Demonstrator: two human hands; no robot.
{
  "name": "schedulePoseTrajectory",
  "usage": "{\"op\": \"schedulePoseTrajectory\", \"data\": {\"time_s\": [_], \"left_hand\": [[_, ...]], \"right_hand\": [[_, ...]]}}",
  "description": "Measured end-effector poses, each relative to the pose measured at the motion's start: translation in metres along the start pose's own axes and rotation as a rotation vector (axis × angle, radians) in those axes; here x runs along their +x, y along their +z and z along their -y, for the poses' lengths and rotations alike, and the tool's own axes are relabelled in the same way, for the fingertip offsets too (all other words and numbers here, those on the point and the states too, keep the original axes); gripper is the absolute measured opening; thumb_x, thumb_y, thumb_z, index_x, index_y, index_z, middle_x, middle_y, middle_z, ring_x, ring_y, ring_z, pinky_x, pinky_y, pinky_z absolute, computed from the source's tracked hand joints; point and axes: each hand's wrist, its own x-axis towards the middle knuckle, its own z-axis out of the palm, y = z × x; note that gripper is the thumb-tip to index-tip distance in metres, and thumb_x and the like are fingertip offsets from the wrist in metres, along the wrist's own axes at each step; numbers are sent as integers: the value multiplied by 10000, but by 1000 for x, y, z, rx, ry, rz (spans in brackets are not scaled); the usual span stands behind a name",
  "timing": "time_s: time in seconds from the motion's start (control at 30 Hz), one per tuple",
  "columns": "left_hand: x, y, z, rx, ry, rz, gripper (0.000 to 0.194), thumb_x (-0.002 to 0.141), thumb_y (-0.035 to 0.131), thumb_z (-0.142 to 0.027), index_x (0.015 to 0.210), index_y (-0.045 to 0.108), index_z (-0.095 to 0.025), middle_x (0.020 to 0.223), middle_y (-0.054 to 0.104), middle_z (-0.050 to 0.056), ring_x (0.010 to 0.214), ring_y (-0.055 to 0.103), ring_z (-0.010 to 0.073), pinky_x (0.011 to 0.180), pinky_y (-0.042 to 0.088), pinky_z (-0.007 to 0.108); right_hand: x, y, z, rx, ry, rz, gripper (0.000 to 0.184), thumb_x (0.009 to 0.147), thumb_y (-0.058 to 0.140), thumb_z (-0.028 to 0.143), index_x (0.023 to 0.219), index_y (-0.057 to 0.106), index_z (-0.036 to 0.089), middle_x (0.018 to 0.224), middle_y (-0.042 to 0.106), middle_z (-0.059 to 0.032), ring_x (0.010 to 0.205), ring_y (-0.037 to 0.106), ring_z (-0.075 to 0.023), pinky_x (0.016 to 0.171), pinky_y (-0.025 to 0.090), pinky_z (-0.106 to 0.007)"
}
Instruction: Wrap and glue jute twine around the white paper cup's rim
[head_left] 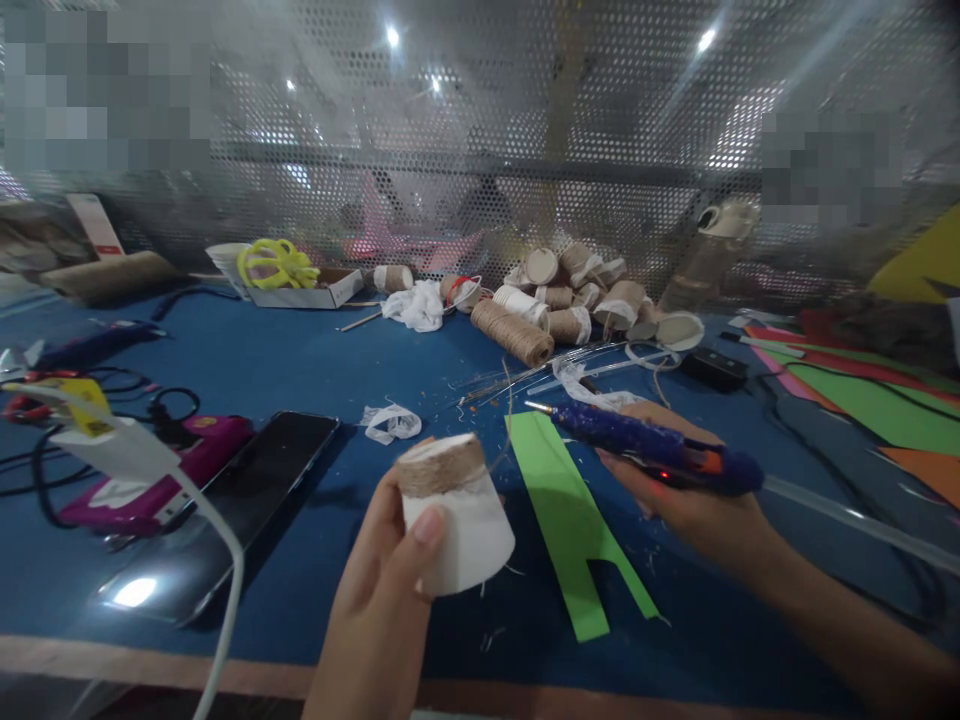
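A white paper cup (472, 535), partly wrapped in brown twine around one end, is gripped in my left hand (390, 580), the thumb pressed on its side. My right hand (667, 480) is closed around a blue hot glue gun (645, 440), its nozzle pointing left, above and apart from the cup. A clear glue stick (847, 515) sticks out of the gun's back, and a small red light glows on its body. Between my hands a cut strip of green paper (559, 520) lies on the blue table. A strand of twine (510, 400) runs up behind the cup.
At the back lie a twine roll (514, 333) and several twine-wrapped cups (577, 275). A phone (255, 510), a magenta power strip (202, 470) and cables are on the left. Coloured paper sheets (877, 390) lie right, before a perforated metal panel (480, 120).
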Motion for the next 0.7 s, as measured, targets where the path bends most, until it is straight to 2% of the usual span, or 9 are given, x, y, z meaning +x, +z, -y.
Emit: {"op": "schedulePoseTrajectory", "data": {"time_s": [0.07,0.13,0.2,0.27,0.37,0.43,0.5,0.6,0.7], "left_hand": [[5,-3,-2,-106,17,31,443,828,833,-415,1245,749,-292,1085,833,53,953,793,290,803,670,381],[8,-6,-1,-139,48,53,414,834,832,-404,1223,762,-282,1045,837,47,938,793,284,805,678,389],[10,-8,2,-151,60,68,448,815,852,-395,1237,756,-278,1002,832,37,911,794,274,798,675,382],[9,-9,5,-157,62,81,479,800,868,-393,1248,747,-275,1000,829,37,888,796,267,787,674,375],[8,-9,7,-156,17,138,498,780,894,-413,1232,742,-269,1007,829,52,874,798,276,755,680,378],[8,-9,7,-169,-20,180,524,752,920,-413,1224,734,-284,1024,826,47,850,804,283,724,683,386],[9,-10,7,-168,-29,199,553,759,918,-383,1263,701,-314,1072,819,42,816,813,288,699,684,407],[8,-9,4,-135,-13,213,593,802,881,-355,1338,629,-342,1087,812,55,801,820,305,684,681,433],[2,-6,0,-51,-27,191,602,824,857,-375,1369,602,-352,1137,812,68,861,815,317,713,668,419]], "right_hand": [[1,-1,-4,-106,-29,-17,92,915,664,261,848,600,256,817,655,-10,729,606,-213,655,439,-330],[1,-1,-10,-252,-82,19,57,886,649,224,907,607,255,871,689,-20,729,628,-213,654,431,-321],[2,2,-14,-384,-104,83,114,859,634,209,957,600,256,877,700,-20,670,626,-199,618,413,-303],[3,6,-17,-458,-63,145,185,841,621,195,1014,597,256,923,722,-32,662,654,-204,599,426,-295],[5,9,-17,-449,26,225,354,811,631,168,1153,595,251,1117,740,-80,868,742,-265,666,528,-329],[6,10,-17,-417,34,245,439,815,631,169,1243,576,247,1228,718,-107,1013,747,-294,755,589,-377],[6,10,-17,-409,-9,247,461,854,603,177,1308,556,245,1293,698,-123,1119,725,-309,864,612,-441],[4,12,-18,-447,-130,236,446,923,540,176,1365,536,239,1335,683,-141,1244,666,-336,988,588,-548],[3,16,-13,-498,-297,121,427,955,504,146,1378,527,194,1342,672,-175,1294,619,-354,1039,558,-599]]}}
